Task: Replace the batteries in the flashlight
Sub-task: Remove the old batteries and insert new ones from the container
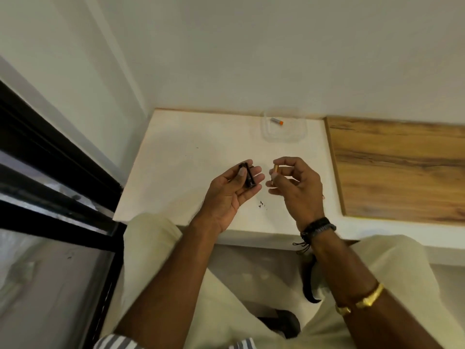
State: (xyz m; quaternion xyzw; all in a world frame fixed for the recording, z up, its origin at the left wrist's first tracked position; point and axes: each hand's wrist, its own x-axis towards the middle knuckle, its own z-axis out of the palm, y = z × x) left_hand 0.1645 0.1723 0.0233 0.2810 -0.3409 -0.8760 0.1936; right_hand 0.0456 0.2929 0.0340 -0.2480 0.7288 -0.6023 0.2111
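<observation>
While the left grip (232,190) clasps the holder (247,176), the right grip (298,188) pinches a battery (276,169) alongside.

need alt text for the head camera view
The left hand holds a black battery holder while the right hand pinches a gold battery beside it, over a white table. An orange-tipped battery lies in a clear tub at the back.

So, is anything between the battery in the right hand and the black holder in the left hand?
Nothing visible: only open space lies between the battery in the right hand and the holder in the left hand.
</observation>
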